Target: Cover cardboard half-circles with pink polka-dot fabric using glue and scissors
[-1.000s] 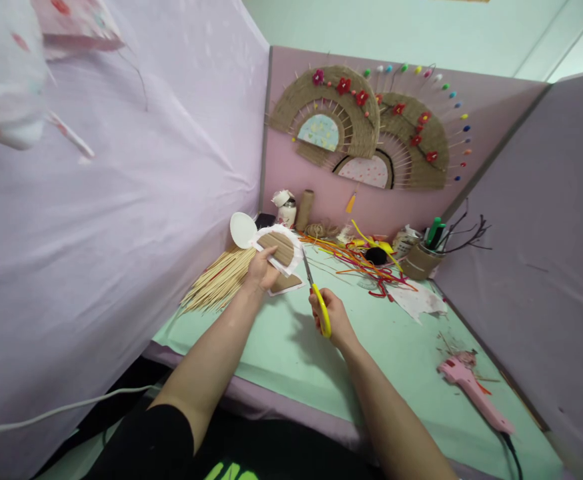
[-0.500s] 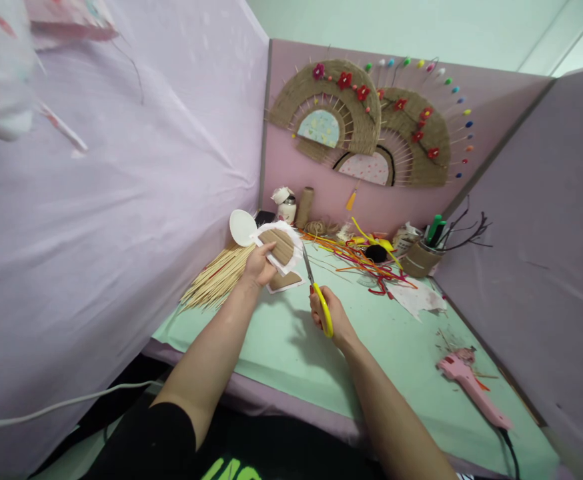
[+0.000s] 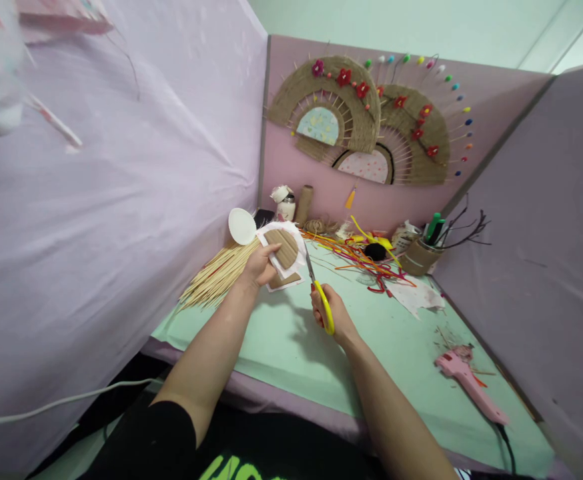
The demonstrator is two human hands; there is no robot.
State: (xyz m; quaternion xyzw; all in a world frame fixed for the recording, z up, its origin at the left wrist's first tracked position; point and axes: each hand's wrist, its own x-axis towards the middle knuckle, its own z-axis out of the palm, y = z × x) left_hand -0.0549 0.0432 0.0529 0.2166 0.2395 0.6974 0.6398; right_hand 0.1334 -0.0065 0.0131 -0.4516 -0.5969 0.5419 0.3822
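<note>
Between the thumb and fingers of my left hand (image 3: 261,265) is a half-round cardboard piece (image 3: 282,249) backed with white cloth, whose border sticks out round the curve. My right hand (image 3: 334,311) grips yellow-handled scissors (image 3: 324,305), blades pointing up and away, their tips beside the right edge of the cloth border. Whether the blades touch the cloth I cannot tell. Below the held piece, a second cardboard piece with a white border (image 3: 285,283) lies on the table, partly covered by my left hand and the held piece.
Left lies a bundle of thin sticks (image 3: 221,275) with a white oval dish (image 3: 242,227) behind. Coloured pipe cleaners (image 3: 351,257) spread along the back. Right are a cloth scrap (image 3: 416,295), a pot of pens and twigs (image 3: 418,257) and a pink glue gun (image 3: 471,387). Decorated twine fans (image 3: 366,127) hang behind.
The cardboard piece in my left hand has turned slightly and shifted a little to the right. The scissors stay close to its right edge. The whole view has shifted slightly.
</note>
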